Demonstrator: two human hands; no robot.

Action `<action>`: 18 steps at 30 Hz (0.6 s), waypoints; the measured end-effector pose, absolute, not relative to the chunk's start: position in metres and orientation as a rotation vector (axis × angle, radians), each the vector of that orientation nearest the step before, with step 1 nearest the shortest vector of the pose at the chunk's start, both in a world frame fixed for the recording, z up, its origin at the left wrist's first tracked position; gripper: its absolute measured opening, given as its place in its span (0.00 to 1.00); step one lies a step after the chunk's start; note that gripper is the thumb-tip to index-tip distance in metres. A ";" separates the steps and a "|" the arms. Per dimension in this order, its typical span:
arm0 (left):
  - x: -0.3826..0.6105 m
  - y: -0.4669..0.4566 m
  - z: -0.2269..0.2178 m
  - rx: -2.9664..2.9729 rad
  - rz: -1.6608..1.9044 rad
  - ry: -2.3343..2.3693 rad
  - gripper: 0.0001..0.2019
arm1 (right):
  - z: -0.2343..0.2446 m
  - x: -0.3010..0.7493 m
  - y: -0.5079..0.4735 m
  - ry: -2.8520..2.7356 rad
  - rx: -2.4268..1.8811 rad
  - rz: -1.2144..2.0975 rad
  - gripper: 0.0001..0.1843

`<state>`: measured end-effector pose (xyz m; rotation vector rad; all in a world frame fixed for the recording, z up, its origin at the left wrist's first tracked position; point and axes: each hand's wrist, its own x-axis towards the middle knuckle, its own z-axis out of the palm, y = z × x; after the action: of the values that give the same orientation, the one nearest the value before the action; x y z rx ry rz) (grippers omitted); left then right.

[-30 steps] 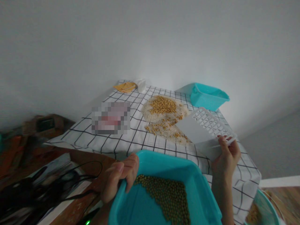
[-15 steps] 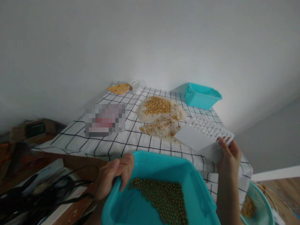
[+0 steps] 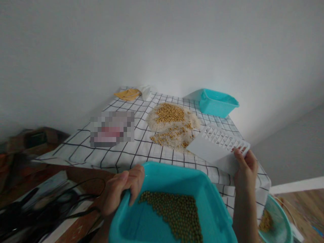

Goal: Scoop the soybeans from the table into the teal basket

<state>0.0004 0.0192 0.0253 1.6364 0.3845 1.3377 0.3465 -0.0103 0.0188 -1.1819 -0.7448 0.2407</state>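
In my head view, the left grip (image 3: 124,189) clamps the rim of a smooth turquoise tub (image 3: 177,170) of round beans (image 3: 182,212); the right grip (image 3: 246,165) pinches a flat, slotted white sheet (image 3: 210,146), tilted over the grid-clothed desk (image 3: 148,153) near golden beans (image 3: 170,113) on pale grains (image 3: 153,122).

Flat yellow item (image 3: 128,95) beside white bundle (image 3: 145,92), black cables (image 3: 86,213), grey wall (image 3: 162,44), wooden floor (image 3: 307,207)

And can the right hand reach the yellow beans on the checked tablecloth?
Probably yes: the right hand holds a white slotted panel, its corner beside the yellow beans, nothing visibly between.
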 end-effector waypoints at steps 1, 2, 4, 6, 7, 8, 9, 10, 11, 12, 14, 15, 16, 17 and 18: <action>0.001 0.019 0.026 1.648 1.332 0.385 0.31 | 0.019 0.346 -0.011 -0.752 -1.185 0.246 0.11; 0.000 0.019 0.027 1.650 1.328 0.383 0.31 | 0.020 0.345 -0.012 -0.755 -1.188 0.253 0.12; -0.001 0.019 0.026 1.640 1.329 0.386 0.31 | 0.020 0.344 -0.013 -0.748 -1.186 0.272 0.12; -0.002 0.019 0.024 1.642 1.318 0.389 0.30 | 0.019 0.344 -0.013 -0.726 -1.171 0.273 0.12; -0.003 0.019 0.023 1.648 1.313 0.389 0.30 | 0.019 0.345 -0.012 -0.714 -1.166 0.260 0.12; -0.004 0.019 0.022 1.653 1.306 0.394 0.30 | 0.018 0.346 -0.012 -0.704 -1.165 0.242 0.12; -0.004 0.019 0.021 1.656 1.302 0.397 0.31 | 0.017 0.347 -0.011 -0.700 -1.168 0.223 0.13; -0.004 0.019 0.021 1.650 1.304 0.400 0.31 | 0.017 0.348 -0.011 -0.700 -1.175 0.208 0.13; -0.003 0.019 0.021 1.641 1.310 0.405 0.31 | 0.016 0.349 -0.010 -0.703 -1.185 0.200 0.13; -0.003 0.018 0.021 1.634 1.318 0.405 0.31 | 0.016 0.350 -0.010 -0.708 -1.195 0.201 0.14; -0.001 0.017 0.023 1.631 1.335 0.394 0.31 | 0.016 0.350 -0.010 -0.729 -1.219 0.217 0.14; 0.000 0.017 0.023 1.630 1.346 0.387 0.31 | 0.017 0.350 -0.011 -0.745 -1.231 0.223 0.14; 0.001 0.017 0.024 1.622 1.360 0.387 0.31 | 0.017 0.350 -0.012 -0.761 -1.238 0.228 0.14; 0.002 0.017 0.024 1.611 1.376 0.389 0.31 | 0.017 0.349 -0.012 -0.772 -1.242 0.235 0.13; 0.002 0.017 0.024 1.600 1.382 0.391 0.31 | 0.017 0.349 -0.013 -0.778 -1.239 0.243 0.13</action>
<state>0.0022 0.0167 0.0244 1.6001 0.3913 1.3822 0.3487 -0.0131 0.0174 -1.2388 -0.7777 0.2435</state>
